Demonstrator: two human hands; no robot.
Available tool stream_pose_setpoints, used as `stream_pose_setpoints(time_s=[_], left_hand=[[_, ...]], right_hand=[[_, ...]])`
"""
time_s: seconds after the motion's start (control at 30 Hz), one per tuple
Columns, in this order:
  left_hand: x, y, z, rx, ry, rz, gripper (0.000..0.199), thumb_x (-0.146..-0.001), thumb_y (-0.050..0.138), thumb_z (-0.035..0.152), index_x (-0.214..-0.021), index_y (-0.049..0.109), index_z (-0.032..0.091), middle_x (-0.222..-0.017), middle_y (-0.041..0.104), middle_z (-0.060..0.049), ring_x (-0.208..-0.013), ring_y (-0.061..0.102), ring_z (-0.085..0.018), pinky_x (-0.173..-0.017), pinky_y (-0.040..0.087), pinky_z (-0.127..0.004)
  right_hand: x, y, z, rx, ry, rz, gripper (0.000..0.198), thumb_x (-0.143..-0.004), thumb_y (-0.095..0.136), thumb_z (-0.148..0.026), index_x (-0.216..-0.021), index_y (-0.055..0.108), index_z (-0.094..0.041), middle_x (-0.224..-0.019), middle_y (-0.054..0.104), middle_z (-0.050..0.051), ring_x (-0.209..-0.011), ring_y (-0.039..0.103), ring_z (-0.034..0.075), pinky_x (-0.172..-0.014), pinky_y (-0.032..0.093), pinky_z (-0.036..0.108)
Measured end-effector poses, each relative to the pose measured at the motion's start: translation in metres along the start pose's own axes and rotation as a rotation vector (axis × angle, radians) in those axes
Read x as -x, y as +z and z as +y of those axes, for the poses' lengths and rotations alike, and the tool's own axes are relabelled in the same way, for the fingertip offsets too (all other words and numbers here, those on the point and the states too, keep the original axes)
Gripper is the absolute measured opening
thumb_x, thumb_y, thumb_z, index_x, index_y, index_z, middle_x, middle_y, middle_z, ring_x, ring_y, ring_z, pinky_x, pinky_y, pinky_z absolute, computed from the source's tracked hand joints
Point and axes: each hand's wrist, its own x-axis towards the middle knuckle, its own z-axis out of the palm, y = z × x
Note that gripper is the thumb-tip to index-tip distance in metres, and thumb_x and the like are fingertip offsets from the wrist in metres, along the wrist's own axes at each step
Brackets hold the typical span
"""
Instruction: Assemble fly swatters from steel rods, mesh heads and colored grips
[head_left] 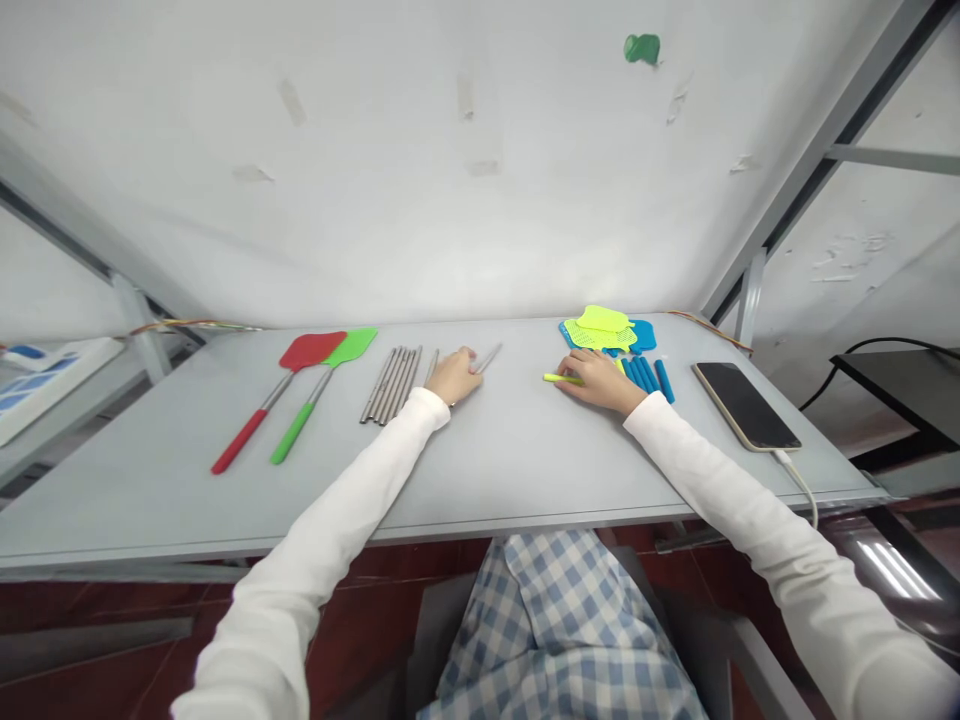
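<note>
My left hand [455, 378] is closed on a thin metal rod [490, 357], whose end points up and right past the fingers. Left of that hand lie several metal rods [391, 385] side by side on the table. My right hand [602, 380] grips a yellow-green handle [562, 379], its tip pointing left. Several blue handles [646, 375] lie just right of that hand, partly hidden by it. Behind it is a pile of yellow-green fly swatter heads [600, 328] and blue fly swatter heads [643, 336].
A red fly swatter [313, 350] and a green fly swatter [352, 346] lie at the left of the grey table [480, 470]. A phone [746, 405] with a white cable [801, 480] lies at the right. The white wall [375, 200] rises behind the table.
</note>
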Motion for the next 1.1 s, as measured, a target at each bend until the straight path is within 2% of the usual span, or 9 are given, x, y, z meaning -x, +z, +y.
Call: stream_pose_setpoints(time_s=[0.07, 0.17, 0.27, 0.37, 0.5, 0.7, 0.97, 1.1], left_hand=[[-0.01, 0.01, 0.006, 0.249, 0.007, -0.078, 0.041, -0.069, 0.065, 0.019, -0.109, 0.066, 0.012, -0.087, 0.069, -0.007, -0.086, 0.065, -0.023, -0.086, 0.048, -0.035], [-0.014, 0.025, 0.01, 0.719, -0.07, -0.133, 0.031, -0.069, 0.069, 0.024, -0.097, 0.069, 0.012, -0.082, 0.069, -0.005, -0.074, 0.062, -0.017, -0.08, 0.049, -0.032], [-0.01, 0.033, 0.008, 1.136, -0.097, -0.097, 0.029, -0.067, 0.074, 0.025, -0.092, 0.066, 0.012, -0.083, 0.069, -0.005, -0.073, 0.062, -0.013, -0.08, 0.05, -0.031], [-0.007, 0.035, 0.005, 1.351, -0.097, 0.005, 0.025, -0.066, 0.073, 0.019, -0.087, 0.062, 0.013, -0.079, 0.066, -0.002, -0.076, 0.064, -0.013, -0.084, 0.051, -0.032], [-0.007, 0.034, 0.004, 1.441, -0.115, 0.08, 0.021, -0.066, 0.068, 0.01, -0.084, 0.058, 0.013, -0.08, 0.065, -0.002, -0.083, 0.065, -0.013, -0.09, 0.051, -0.034], [-0.005, 0.033, 0.006, 1.447, -0.106, 0.029, 0.016, -0.07, 0.064, 0.01, -0.084, 0.058, 0.013, -0.081, 0.068, -0.004, -0.086, 0.067, -0.015, -0.094, 0.05, -0.037], [-0.002, 0.029, 0.007, 1.521, -0.114, 0.026, 0.012, -0.074, 0.061, 0.006, -0.084, 0.058, 0.012, -0.083, 0.071, -0.006, -0.09, 0.069, -0.015, -0.099, 0.049, -0.034], [0.002, 0.027, 0.01, 1.499, -0.06, -0.075, 0.014, -0.075, 0.065, 0.008, -0.086, 0.059, 0.013, -0.089, 0.073, -0.008, -0.096, 0.069, -0.015, -0.098, 0.05, -0.033]], right_hand=[[0.0, 0.0, -0.002, 0.011, -0.009, 0.004, 0.022, -0.093, 0.053, -0.037, -0.092, 0.063, -0.018, -0.095, 0.064, 0.01, -0.09, 0.058, 0.023, -0.08, 0.036, 0.035], [0.001, -0.001, -0.004, 0.025, -0.017, 0.012, 0.021, -0.094, 0.052, -0.036, -0.092, 0.063, -0.018, -0.094, 0.065, 0.009, -0.089, 0.058, 0.023, -0.08, 0.035, 0.034], [0.001, 0.0, -0.007, 0.028, -0.017, 0.035, 0.022, -0.095, 0.049, -0.036, -0.093, 0.063, -0.018, -0.094, 0.066, 0.008, -0.089, 0.058, 0.023, -0.08, 0.034, 0.034], [0.001, 0.003, -0.011, -0.007, -0.016, 0.057, 0.023, -0.096, 0.048, -0.037, -0.095, 0.062, -0.018, -0.095, 0.066, 0.008, -0.09, 0.059, 0.023, -0.08, 0.035, 0.034], [0.002, 0.008, -0.018, -0.049, 0.001, 0.085, 0.024, -0.096, 0.048, -0.039, -0.097, 0.062, -0.019, -0.096, 0.066, 0.009, -0.092, 0.059, 0.024, -0.083, 0.036, 0.035], [0.003, 0.007, -0.02, -0.075, 0.05, 0.116, 0.026, -0.096, 0.047, -0.042, -0.099, 0.062, -0.02, -0.096, 0.065, 0.008, -0.094, 0.059, 0.024, -0.083, 0.036, 0.036], [0.002, 0.003, -0.022, -0.099, 0.016, 0.118, 0.023, -0.096, 0.049, -0.038, -0.099, 0.062, -0.02, -0.093, 0.066, 0.007, -0.091, 0.06, 0.023, -0.08, 0.035, 0.034], [0.003, 0.001, -0.025, -0.111, 0.007, 0.147, 0.023, -0.096, 0.049, -0.04, -0.097, 0.062, -0.02, -0.091, 0.066, 0.007, -0.088, 0.06, 0.021, -0.08, 0.034, 0.034]])
